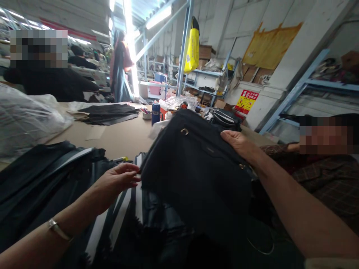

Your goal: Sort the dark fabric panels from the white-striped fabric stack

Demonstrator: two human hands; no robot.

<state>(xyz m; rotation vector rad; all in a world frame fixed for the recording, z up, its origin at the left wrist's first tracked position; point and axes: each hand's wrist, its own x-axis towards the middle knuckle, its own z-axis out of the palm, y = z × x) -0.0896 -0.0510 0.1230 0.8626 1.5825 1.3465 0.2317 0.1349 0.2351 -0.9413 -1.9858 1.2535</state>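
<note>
A black bag panel (pixel 190 172) hangs tilted in front of me, with a ring-shaped metal fitting (pixel 184 131), a small label and more metal hardware at its right. My right hand (pixel 238 144) grips its upper right edge, the thumb lying on top. At the panel's left edge is my left hand (pixel 120 177), fingertips pinched together on the fabric. Below and to the left lie stacked dark pieces (pixel 50 179), some with pale strips (pixel 122 216) along them. Shadow hides the panel's lower part.
A brown worktable (pixel 123 138) bears dark flat pieces (pixel 112 114), a blue bottle (pixel 156 114) and a plastic-wrapped bundle (pixel 28 119) at left. One person (pixel 331 179) is close on my right; another (pixel 50 82) sits at far left. Blue metal shelving (pixel 207 71) stands behind.
</note>
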